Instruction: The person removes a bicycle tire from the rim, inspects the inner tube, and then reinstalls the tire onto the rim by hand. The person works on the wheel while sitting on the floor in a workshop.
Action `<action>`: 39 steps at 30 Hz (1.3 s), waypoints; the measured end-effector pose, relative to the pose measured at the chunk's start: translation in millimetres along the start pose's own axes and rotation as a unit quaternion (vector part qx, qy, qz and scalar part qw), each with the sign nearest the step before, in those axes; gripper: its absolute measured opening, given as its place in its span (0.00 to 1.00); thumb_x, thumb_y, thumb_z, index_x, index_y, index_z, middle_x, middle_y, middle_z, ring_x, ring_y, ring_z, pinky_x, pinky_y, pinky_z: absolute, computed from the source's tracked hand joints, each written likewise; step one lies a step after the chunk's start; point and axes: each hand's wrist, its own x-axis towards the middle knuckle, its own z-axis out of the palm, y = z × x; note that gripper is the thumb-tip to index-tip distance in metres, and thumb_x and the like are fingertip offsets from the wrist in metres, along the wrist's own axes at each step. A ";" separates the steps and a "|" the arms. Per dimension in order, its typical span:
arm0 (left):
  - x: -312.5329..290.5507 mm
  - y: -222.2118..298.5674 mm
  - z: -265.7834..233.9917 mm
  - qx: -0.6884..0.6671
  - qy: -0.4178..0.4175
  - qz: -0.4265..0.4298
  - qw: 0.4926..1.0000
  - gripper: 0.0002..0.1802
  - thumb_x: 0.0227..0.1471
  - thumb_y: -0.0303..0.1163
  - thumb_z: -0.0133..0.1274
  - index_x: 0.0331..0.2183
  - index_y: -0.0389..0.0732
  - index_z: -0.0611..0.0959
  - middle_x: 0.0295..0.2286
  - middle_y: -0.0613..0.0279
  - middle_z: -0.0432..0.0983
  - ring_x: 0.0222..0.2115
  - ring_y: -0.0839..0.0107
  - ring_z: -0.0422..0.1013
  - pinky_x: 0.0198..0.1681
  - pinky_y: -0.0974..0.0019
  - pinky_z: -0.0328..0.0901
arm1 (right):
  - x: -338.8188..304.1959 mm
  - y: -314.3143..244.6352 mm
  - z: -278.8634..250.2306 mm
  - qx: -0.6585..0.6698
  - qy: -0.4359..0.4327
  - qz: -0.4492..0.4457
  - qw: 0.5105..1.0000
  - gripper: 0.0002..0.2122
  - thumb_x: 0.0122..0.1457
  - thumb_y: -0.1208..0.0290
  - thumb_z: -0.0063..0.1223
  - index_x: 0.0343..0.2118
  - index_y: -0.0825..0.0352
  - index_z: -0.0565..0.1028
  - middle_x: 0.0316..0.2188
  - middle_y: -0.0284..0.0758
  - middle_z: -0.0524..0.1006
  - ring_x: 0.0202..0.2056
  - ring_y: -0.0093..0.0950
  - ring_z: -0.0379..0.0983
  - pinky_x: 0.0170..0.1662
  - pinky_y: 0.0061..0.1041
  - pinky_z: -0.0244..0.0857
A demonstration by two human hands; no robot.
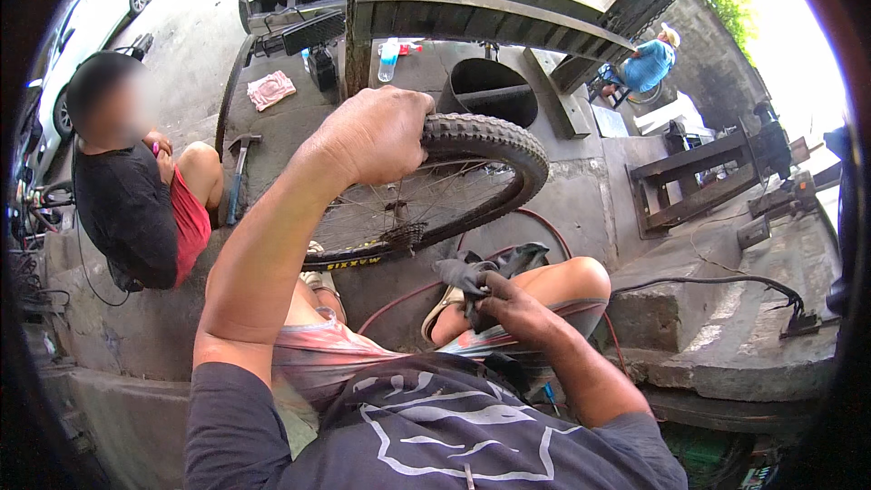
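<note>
My left hand (pixel 386 133) is closed over the top of the knobby black tyre (pixel 485 138) on a spoked bicycle wheel (pixel 396 211). The wheel leans in front of me, its lower edge close to my feet. My fingertips are partly hidden behind the tyre. Near my right knee, my right hand (pixel 510 306) is closed on a limp, crumpled dark grey piece (pixel 464 274). Whether that piece is rubber or cloth I cannot tell. A blacker, shinier part (pixel 523 259) shows just beyond my fingers. The wheel and the grey piece are apart.
A person in a black shirt (pixel 127 191) sits at left, beside a hammer (pixel 240 177). A metal frame (pixel 490 4), bottle (pixel 388 62), pink cloth (pixel 270 89) and large dark cylinder (pixel 494 91) stand beyond the wheel. A red hose (pixel 399 298) crosses the floor. Another person (pixel 649 63) sits far right.
</note>
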 end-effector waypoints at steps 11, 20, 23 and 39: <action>5.7 -9.2 2.5 0.017 0.012 0.010 1.000 0.18 0.50 0.30 0.61 0.43 0.32 0.88 0.40 0.35 0.87 0.47 0.42 0.84 0.57 0.45 0.76 | -96.6 -186.3 22.1 -0.679 -0.032 -0.419 0.601 0.09 0.63 0.66 0.62 0.43 0.61 0.86 0.39 0.31 0.80 0.45 0.34 0.80 0.47 0.34 0.72; 15.3 -12.4 8.6 0.018 -0.002 0.031 0.999 0.17 0.50 0.30 0.60 0.42 0.35 0.89 0.40 0.37 0.88 0.47 0.41 0.84 0.55 0.46 0.77 | -88.6 -152.9 15.3 -0.408 0.361 -0.743 0.388 0.29 0.42 0.63 0.86 0.48 0.45 0.79 0.45 0.16 0.82 0.40 0.20 0.71 0.41 0.27 0.61; 12.0 -6.1 9.5 0.014 -0.003 0.041 0.999 0.17 0.50 0.29 0.60 0.42 0.35 0.89 0.41 0.38 0.88 0.47 0.41 0.84 0.55 0.45 0.77 | -87.4 -149.5 3.3 -0.608 0.133 -0.584 0.521 0.17 0.52 0.65 0.76 0.44 0.51 0.81 0.50 0.24 0.86 0.42 0.24 0.77 0.41 0.28 0.65; -8.1 3.7 1.4 -0.040 -0.034 0.046 0.998 0.17 0.48 0.28 0.58 0.40 0.31 0.87 0.39 0.32 0.86 0.46 0.36 0.83 0.55 0.42 0.76 | 30.5 -90.5 -11.8 -0.416 0.317 -0.677 0.518 0.11 0.49 0.77 0.76 0.34 0.62 0.82 0.45 0.38 0.86 0.41 0.37 0.85 0.40 0.38 0.78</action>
